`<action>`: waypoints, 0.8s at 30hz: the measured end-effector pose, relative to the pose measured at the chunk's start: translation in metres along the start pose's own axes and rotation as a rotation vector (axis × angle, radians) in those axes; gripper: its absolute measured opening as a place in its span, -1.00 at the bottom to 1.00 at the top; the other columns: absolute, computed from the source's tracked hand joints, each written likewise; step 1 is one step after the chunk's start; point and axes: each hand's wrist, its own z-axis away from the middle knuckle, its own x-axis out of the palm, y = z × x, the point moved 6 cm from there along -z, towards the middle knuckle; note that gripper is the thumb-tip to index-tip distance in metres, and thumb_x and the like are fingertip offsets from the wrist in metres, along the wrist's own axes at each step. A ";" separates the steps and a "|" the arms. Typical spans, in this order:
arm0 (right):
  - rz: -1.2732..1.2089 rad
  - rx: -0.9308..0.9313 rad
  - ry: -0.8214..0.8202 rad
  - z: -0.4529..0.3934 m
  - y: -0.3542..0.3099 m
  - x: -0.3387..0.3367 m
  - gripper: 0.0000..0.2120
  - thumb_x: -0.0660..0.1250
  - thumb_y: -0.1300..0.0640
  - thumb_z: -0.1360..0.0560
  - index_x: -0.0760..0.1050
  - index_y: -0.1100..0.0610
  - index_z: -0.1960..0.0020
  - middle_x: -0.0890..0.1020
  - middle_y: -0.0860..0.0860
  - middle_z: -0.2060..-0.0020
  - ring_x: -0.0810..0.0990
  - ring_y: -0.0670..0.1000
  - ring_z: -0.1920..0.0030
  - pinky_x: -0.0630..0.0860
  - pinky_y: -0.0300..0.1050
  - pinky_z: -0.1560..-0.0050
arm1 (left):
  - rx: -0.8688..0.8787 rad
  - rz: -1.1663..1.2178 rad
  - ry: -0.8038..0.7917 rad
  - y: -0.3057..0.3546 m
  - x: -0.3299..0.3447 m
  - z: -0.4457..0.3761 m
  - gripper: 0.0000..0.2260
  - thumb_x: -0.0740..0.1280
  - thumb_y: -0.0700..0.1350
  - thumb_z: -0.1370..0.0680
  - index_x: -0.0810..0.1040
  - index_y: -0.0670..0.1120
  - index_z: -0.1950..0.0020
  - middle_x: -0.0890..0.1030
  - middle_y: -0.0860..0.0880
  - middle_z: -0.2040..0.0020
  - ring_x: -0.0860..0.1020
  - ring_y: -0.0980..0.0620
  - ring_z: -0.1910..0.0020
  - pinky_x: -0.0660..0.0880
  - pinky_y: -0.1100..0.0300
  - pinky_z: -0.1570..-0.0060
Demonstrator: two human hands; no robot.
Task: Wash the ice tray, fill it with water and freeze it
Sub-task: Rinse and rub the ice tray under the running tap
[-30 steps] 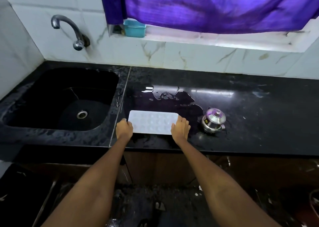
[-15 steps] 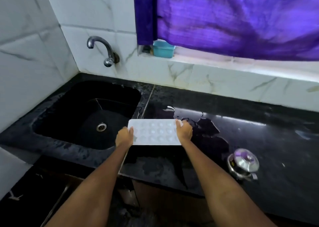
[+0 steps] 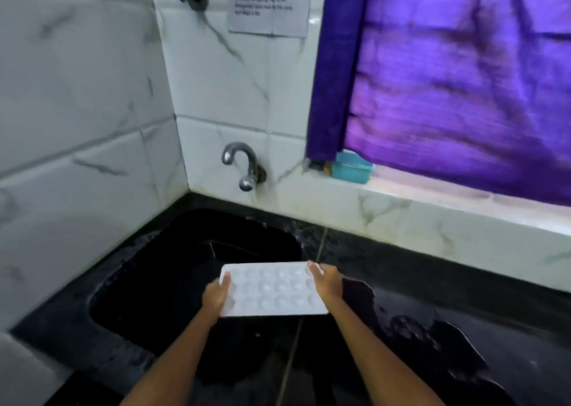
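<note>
Right now both hands grip the white ice tray (image 3: 272, 290) by its short ends, the left hand (image 3: 216, 297) with its thumb laid over the rim and the right hand (image 3: 327, 282) curled round the opposite end, holding it level and cavities up over the near right edge of the black sink (image 3: 148, 282). Behind it the tap (image 3: 242, 166) juts from the tiled wall, with a wet black tabletop (image 3: 432, 328) to the right and a teal tub (image 3: 352, 168) on the sill under the purple curtain (image 3: 448, 81).

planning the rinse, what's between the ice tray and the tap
In the head view, only the black sink lies between the ice tray and the tap; nothing shows in it.
</note>
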 end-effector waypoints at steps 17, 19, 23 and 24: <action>-0.563 0.229 -0.044 -0.152 -0.196 0.215 -0.41 0.32 -0.09 -0.49 0.34 0.29 -0.33 0.47 0.08 -0.08 0.50 0.07 -0.08 0.48 -0.06 -0.18 | 0.075 -0.110 -0.111 0.037 -0.044 -0.202 -0.50 0.21 0.01 -0.62 0.31 -0.14 0.50 0.43 -0.06 0.47 0.45 -0.08 0.33 0.35 0.16 0.19; -0.636 0.205 -0.013 -0.162 -0.207 0.216 -0.62 0.33 0.04 -0.51 0.46 0.30 -0.17 0.53 0.07 0.05 0.54 0.06 0.03 0.52 -0.11 -0.10 | 0.079 -0.146 -0.115 0.036 -0.046 -0.214 -0.49 0.19 0.02 -0.63 0.30 -0.14 0.50 0.42 -0.05 0.46 0.46 -0.07 0.30 0.34 0.17 0.19; -0.682 0.177 0.072 -0.173 -0.212 0.220 -0.66 0.38 0.18 -0.47 0.49 0.38 -0.16 0.55 0.13 0.07 0.57 0.03 0.11 0.58 -0.05 -0.09 | 0.074 -0.181 -0.128 0.030 -0.045 -0.231 -0.49 0.19 0.02 -0.63 0.30 -0.13 0.50 0.41 -0.05 0.45 0.49 -0.08 0.22 0.33 0.16 0.18; -0.648 0.182 0.099 -0.174 -0.211 0.221 -0.67 0.39 0.18 -0.46 0.50 0.36 -0.14 0.57 0.13 0.08 0.58 0.01 0.19 0.59 -0.07 -0.04 | 0.075 -0.187 -0.133 0.029 -0.043 -0.234 -0.50 0.18 0.02 -0.63 0.31 -0.13 0.50 0.41 -0.04 0.45 0.49 -0.08 0.21 0.33 0.16 0.17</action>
